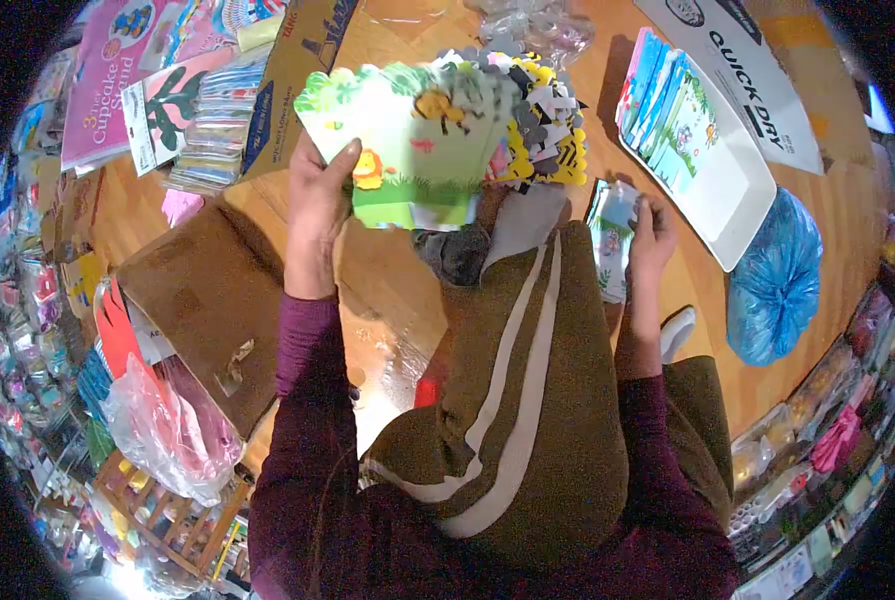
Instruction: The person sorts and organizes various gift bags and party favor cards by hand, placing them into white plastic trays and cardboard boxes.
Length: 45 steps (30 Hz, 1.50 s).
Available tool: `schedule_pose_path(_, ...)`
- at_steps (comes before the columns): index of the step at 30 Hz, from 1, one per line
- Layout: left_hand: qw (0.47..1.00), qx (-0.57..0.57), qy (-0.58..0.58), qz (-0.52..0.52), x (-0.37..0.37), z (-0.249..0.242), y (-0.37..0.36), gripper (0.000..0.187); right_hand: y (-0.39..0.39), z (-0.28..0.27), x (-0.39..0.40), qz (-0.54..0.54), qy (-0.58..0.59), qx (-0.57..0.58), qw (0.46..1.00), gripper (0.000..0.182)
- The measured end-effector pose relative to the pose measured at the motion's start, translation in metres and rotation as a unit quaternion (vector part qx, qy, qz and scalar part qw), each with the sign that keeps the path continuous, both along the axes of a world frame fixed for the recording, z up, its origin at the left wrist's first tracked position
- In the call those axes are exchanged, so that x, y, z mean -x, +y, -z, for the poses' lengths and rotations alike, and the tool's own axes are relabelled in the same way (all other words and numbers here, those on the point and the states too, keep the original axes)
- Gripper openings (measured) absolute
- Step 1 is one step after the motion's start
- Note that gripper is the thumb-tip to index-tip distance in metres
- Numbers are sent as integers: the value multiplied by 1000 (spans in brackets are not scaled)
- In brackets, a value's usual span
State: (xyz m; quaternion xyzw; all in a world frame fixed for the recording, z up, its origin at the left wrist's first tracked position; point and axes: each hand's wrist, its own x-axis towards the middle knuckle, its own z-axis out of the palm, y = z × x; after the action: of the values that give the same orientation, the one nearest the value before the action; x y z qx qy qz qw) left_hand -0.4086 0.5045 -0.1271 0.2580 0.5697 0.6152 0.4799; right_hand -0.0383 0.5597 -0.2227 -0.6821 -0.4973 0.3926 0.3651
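My left hand (323, 200) is closed around the lower left edge of a fanned bunch of jungle-print cards (398, 150). They have scalloped tops, a green grass border, a lion and a monkey. Behind their right side lies a heap of black, yellow and grey scalloped cards (558, 130), partly covered. My right hand (652, 235) pinches the upper right edge of a smaller stack of printed cards (613, 245) beside my right knee. Close by, a white tray (743, 200) holds more animal-print cards (683, 125) leaning along its left side.
A knotted blue plastic bag (776, 275) and a "Quick Dry" box panel (748, 80) are at the right. On the left lie a brown cardboard piece (203, 300), wrapped packets (228, 120), a pink cupcake stand package (103, 110) and a clear bag (173, 430). Packed goods line both sides.
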Motion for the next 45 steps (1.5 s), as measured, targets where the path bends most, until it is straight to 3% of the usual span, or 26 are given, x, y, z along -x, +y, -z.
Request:
schedule_pose_path(1, 998, -17, -59, -21, -2, 4, 7, 41, 6, -8, 13, 27, 90, 21, 995, 21)
schedule_pose_path(2, 995, -39, -94, -17, -7, 13, 14, 40, 11, -16, 27, 16, 114, 15, 993, 26)
schedule_pose_path(3, 990, -59, -130, -12, -14, 20, 20, 39, 18, -22, 35, -27, 66, 6, 997, 31)
schedule_pose_path(4, 984, -17, -179, 9, -19, 25, 24, 37, 24, -25, 48, -25, 112, 4, 993, 35)
schedule_pose_path(6, 980, -20, -199, 24, -41, 35, 33, 36, 32, -68, 84, -77, 277, 17, 958, 36)
schedule_pose_path(8, 975, -17, -218, 36, -66, 36, 38, 36, 40, -65, 103, -162, 241, 19, 957, 37)
schedule_pose_path(13, 928, 15, -366, 59, -87, 29, 32, 38, 42, -61, 115, -196, 137, -27, 971, 38)
schedule_pose_path(16, 931, -2, -359, 62, -91, 19, 26, 36, 31, -57, 106, -120, 334, 97, 930, 39)
schedule_pose_path(18, 927, -12, -368, 74, -91, 8, 34, 36, 26, -53, 102, -115, 377, 114, 912, 39)
schedule_pose_path(20, 961, -155, -214, 83, -90, 1, 49, 41, 21, -50, 100, -108, 417, 131, 893, 39)
schedule_pose_path(22, 941, -176, -281, 68, -90, 18, 68, 43, 17, -48, 101, -93, 451, 145, 876, 39)
schedule_pose_path(23, 916, -197, -345, 52, -90, 21, 74, 45, 16, -47, 102, -94, 451, 145, 876, 39)
schedule_pose_path(27, 913, -172, -362, 79, -92, 28, 76, 43, 16, -50, 99, -101, 462, 154, 868, 39)
schedule_pose_path(31, 932, -103, -348, 12, -97, 35, 69, 36, 11, -37, 87, -107, 459, 203, 858, 38)
schedule_pose_path(33, 882, -163, -440, 35, -99, 43, 69, 39, 4, -45, 90, -95, 469, 206, 853, 35)
schedule_pose_path(35, 868, -175, -462, 55, -99, 48, 70, 40, -3, -41, 91, -51, 512, 272, 813, 34)
schedule_pose_path(36, 857, -184, -477, 65, -100, 48, 70, 42, -5, -38, 91, -65, 504, 267, 819, 35)
schedule_pose_path(39, 882, -133, -444, 87, -102, 36, 71, 44, -7, -41, 88, -85, 521, 241, 814, 34)
schedule_pose_path(40, 918, -88, -378, 76, -103, 29, 72, 49, -7, -43, 88, -58, 514, 230, 824, 34)
schedule_pose_path(43, 926, -30, -374, 36, -109, 23, 80, 56, 0, -43, 72, -35, 483, 158, 860, 34)
schedule_pose_path(44, 947, -79, -294, 106, -108, 30, 77, 65, 7, -38, 60, 3, 444, 143, 884, 33)
schedule_pose_path(45, 919, -38, -392, 25, -107, 35, 76, 64, 19, -44, 44, 31, 401, 192, 895, 32)
